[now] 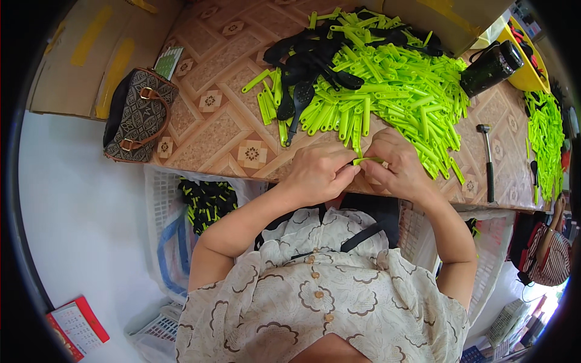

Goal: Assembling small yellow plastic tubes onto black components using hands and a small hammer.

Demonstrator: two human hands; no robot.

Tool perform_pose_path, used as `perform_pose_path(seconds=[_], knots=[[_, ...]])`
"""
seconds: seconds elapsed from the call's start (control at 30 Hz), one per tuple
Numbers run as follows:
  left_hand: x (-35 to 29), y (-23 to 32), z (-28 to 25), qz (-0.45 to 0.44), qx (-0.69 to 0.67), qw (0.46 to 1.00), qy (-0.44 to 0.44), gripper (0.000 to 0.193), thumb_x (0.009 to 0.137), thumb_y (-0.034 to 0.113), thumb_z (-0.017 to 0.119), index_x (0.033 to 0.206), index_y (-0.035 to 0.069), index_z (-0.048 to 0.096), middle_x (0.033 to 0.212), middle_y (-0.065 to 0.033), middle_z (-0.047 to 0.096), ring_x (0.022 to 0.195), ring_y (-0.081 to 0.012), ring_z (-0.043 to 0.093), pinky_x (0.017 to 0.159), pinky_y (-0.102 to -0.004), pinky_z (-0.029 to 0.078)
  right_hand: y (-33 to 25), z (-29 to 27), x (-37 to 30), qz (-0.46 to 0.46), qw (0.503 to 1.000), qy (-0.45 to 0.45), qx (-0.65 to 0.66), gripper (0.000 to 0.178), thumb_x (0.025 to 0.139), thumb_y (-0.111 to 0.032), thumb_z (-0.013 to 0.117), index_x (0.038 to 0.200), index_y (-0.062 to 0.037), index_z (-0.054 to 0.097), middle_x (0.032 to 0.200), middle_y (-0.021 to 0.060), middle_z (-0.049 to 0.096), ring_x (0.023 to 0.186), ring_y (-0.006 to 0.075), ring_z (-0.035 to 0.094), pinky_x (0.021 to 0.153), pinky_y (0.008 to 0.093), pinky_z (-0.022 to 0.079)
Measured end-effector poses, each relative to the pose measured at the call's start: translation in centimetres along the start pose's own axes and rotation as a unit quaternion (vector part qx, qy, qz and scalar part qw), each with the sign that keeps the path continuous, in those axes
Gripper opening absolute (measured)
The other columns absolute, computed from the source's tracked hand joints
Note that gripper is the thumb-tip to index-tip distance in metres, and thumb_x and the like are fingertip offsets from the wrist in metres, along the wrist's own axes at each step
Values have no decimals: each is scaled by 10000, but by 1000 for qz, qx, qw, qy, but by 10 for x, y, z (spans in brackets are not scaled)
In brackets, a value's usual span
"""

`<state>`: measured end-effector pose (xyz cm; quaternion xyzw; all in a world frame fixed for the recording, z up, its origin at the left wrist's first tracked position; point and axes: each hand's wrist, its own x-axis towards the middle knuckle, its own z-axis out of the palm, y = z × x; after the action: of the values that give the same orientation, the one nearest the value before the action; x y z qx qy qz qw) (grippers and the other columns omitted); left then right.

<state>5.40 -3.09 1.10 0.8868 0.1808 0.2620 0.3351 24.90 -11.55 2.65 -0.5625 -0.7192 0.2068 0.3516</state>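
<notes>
My two hands meet at the table's front edge, below a big heap of lime-green plastic handle pieces (417, 103). My right hand (396, 164) pinches one narrow green handle piece (370, 160). Its fingers are closed round it. My left hand (319, 172) is closed right beside it, thumb and forefinger at the piece's left end. A small dark bit shows there, but my fingers hide most of what they hold. Left of the heap lie several black plastic spoons, among them a slotted spoon (302, 95) with its handle pointing at me.
A hammer (488, 160) lies to the right, near a black tumbler (491, 68), a yellow basket (532, 60) and a second green heap (544, 145). On the left stand a patterned handbag (140, 115) and a cardboard box (78, 60). Below, a white basket (158, 206) holds black-and-green pieces.
</notes>
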Motion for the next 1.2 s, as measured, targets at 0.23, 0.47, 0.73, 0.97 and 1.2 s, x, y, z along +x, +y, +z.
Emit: perform_pose_path(seconds=[0.23, 0.47, 0.73, 0.97, 1.2], knots=[[-3, -6, -1, 33, 28, 999, 6, 181, 849, 195, 698, 956, 51, 671, 836, -100, 635, 741, -302, 641, 611, -416, 499, -5, 1, 0, 57, 995, 39, 71, 130, 801, -96, 706, 873, -27, 623, 853, 156, 594, 843, 371, 575, 748, 437, 473], [2, 2, -12, 39, 93, 994, -29, 292, 808, 202, 747, 1026, 28, 662, 929, -115, 661, 843, -309, 644, 725, -403, 507, -3, 2, -3, 2, 999, 36, -9, 150, 789, -71, 723, 887, -29, 617, 855, 149, 602, 815, 359, 588, 709, 418, 484], [2, 1, -11, 68, 160, 984, 29, 284, 756, 230, 776, 965, 55, 696, 939, -83, 688, 843, -273, 638, 735, -381, 462, -8, 12, -8, 4, 995, 93, -29, 161, 784, -61, 730, 881, -29, 605, 805, 140, 603, 705, 341, 620, 603, 408, 492], [-1, -5, -8, 90, 112, 987, 77, 198, 795, 237, 737, 895, 74, 688, 772, -37, 596, 767, -225, 591, 720, -382, 366, -21, 21, -11, 30, 991, 119, -53, 155, 793, -41, 718, 874, -20, 587, 773, 132, 601, 687, 339, 625, 588, 411, 497], [-11, -5, -20, 55, 124, 990, 36, 212, 824, 234, 718, 969, 80, 702, 880, -75, 663, 867, -253, 643, 763, -397, 439, -20, 25, -3, 39, 993, 108, -18, 183, 824, -78, 711, 953, 0, 609, 801, 147, 607, 733, 346, 629, 639, 404, 516]])
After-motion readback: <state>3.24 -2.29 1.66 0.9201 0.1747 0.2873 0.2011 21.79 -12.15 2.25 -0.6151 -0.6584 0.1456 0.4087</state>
